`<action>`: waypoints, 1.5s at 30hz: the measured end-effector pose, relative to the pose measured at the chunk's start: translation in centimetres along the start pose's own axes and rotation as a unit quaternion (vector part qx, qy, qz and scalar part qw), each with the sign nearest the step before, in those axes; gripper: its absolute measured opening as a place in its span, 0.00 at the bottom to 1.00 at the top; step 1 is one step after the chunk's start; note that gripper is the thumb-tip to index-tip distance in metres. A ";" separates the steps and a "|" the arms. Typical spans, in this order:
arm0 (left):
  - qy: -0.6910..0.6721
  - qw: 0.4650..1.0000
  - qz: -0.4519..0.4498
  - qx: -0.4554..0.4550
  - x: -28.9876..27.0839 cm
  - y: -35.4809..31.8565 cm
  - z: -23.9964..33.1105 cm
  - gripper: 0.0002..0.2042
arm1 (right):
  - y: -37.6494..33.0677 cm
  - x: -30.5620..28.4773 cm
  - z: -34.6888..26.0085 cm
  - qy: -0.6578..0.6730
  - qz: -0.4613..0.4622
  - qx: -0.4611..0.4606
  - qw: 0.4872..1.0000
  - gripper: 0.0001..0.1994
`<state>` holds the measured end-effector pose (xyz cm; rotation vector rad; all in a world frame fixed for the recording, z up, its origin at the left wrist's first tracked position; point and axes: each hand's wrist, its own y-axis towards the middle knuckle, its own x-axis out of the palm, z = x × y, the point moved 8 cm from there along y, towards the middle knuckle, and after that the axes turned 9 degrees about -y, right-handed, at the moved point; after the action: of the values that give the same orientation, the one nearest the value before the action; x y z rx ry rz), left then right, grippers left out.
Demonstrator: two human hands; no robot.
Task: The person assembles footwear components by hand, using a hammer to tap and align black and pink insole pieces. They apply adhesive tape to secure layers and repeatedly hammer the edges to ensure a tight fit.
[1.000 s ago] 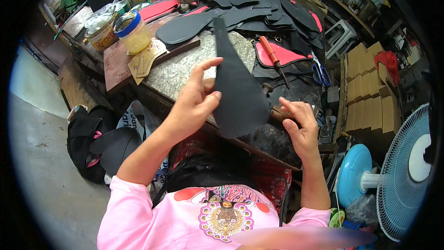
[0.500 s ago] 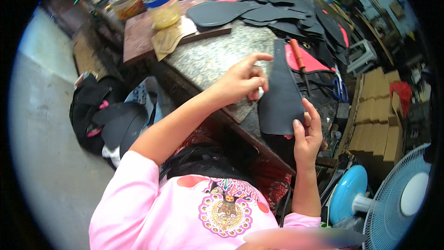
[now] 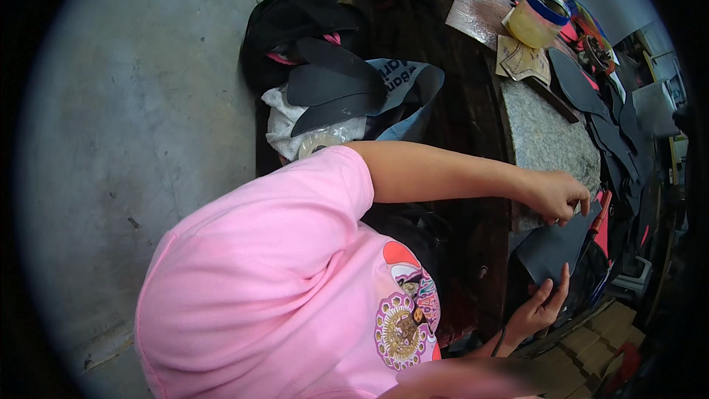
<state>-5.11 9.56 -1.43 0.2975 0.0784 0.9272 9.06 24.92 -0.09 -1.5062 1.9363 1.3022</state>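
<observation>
A flat black insole-shaped piece (image 3: pixel 554 250) lies tilted over the table's near edge, its narrow end pointing away. My right hand (image 3: pixel 538 313) grips its wide near end, thumb and fingers at the edge. Over the far end is my left hand (image 3: pixel 557 196), fingers curled, the index bent down toward the surface; whether anything is pinched there is hidden. Beside the piece lie a pink sheet (image 3: pixel 604 230) and a red-handled tool (image 3: pixel 595 220). A speckled grey stone slab (image 3: pixel 550 129) lies beyond my left hand.
Several black insole pieces (image 3: pixel 613 144) are heaped at the slab's far right. A blue-rimmed jar (image 3: pixel 538 21) stands behind paper patterns (image 3: pixel 523 59). Left of the table, a black bag (image 3: pixel 299 29) and more black pieces (image 3: pixel 336 77) are piled. Cardboard boxes (image 3: pixel 591 340) are at lower right.
The view has swung left, so the table now sits at the right. My left hand's extended index finger has bent downward. My right hand keeps hold of the black insole piece.
</observation>
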 end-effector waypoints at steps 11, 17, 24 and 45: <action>-0.005 1.000 -0.002 -0.002 0.2 0.5 -0.5 0.18 | 0.6 0.1 -2.3 -0.046 0.008 -0.064 0.997 0.16; -0.009 1.000 -0.005 -0.020 0.1 0.9 -1.5 0.18 | 0.8 0.3 -2.3 -0.049 0.004 -0.068 0.996 0.16; -0.002 0.995 0.057 0.084 -0.7 -0.4 1.0 0.16 | 0.9 0.3 -1.4 -0.076 -0.005 -0.072 0.995 0.15; 0.727 0.552 0.234 -0.335 -29.0 -34.0 -2.7 0.31 | 0.8 0.2 -0.3 -0.071 -0.023 -0.078 0.994 0.13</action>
<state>3.36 -32.07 -15.50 -1.3433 1.2139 1.4370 8.39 24.57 0.28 -1.4768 1.7368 1.5267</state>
